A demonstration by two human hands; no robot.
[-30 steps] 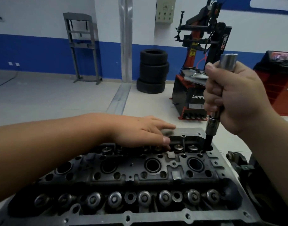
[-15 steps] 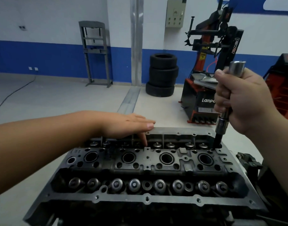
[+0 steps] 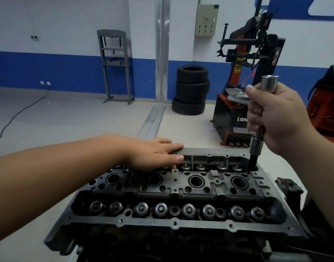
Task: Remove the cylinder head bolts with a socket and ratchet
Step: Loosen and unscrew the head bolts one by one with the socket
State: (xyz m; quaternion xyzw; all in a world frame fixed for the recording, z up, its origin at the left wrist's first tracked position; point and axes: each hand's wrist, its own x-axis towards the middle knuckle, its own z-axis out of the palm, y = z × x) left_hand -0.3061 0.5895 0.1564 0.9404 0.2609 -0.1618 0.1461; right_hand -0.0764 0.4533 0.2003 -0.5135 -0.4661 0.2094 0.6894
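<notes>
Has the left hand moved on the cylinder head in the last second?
Yes. The left hand has slid from the valve springs beside the socket extension back toward the far rim of the cylinder head, away from the tool.

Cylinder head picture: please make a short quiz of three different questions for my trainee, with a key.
1. True or false: the right hand grips the socket tool upright.
2. Where does the left hand rest?
A. on the tyres
B. on the far rim of the head
C. on the tool
3. Fill in: the tool's black tip enters the head at its far ____ corner.

Key: 1 true; 2 B; 3 right.
</notes>
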